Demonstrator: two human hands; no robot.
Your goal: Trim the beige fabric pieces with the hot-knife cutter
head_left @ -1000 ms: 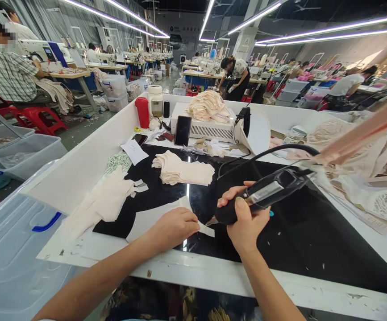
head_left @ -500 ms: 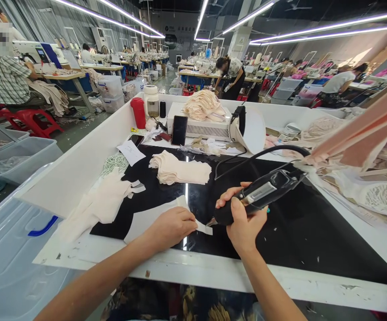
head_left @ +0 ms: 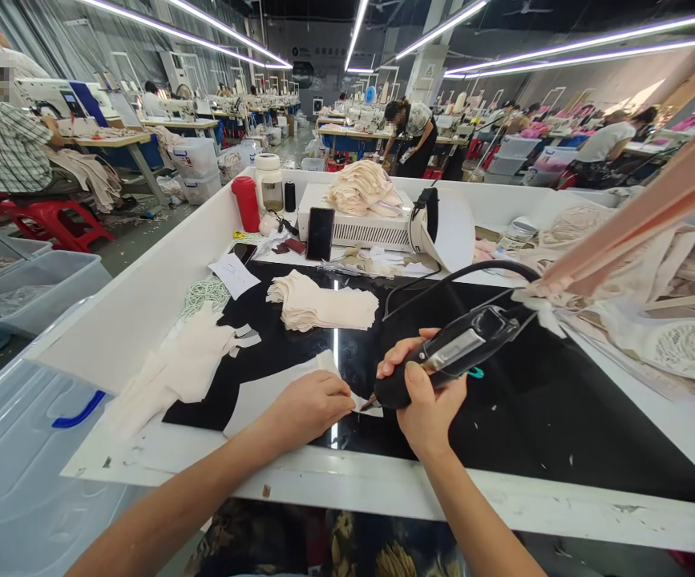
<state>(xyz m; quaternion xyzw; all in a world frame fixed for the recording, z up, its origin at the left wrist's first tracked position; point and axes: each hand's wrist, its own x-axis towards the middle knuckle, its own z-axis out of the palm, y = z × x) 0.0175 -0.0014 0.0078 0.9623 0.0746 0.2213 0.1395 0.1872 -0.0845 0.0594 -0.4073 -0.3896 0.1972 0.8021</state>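
My right hand (head_left: 425, 397) is closed around a black corded cutting tool (head_left: 455, 353), its tip angled down to the left onto the black glossy table surface (head_left: 533, 425). My left hand (head_left: 309, 405) lies knuckles up with fingers curled, pressing on a pale fabric piece (head_left: 275, 385). The tool's tip sits at the right edge of that piece, right beside my left fingertips. A black cable (head_left: 473, 272) arcs away from the tool's rear.
A stack of cream fabric pieces (head_left: 320, 304) lies behind my hands, more loose pieces (head_left: 184, 361) to the left. A white machine (head_left: 371, 228), phone (head_left: 320, 234) and red bottle (head_left: 246, 204) stand at the back. Lace and fabric (head_left: 672, 320) are heaped at right. Clear plastic bin (head_left: 16, 473) at left.
The tool and my right hand have crept left, bringing the tip closer to my left fingertips. The short strip of fabric that showed past my fingers is now almost gone.
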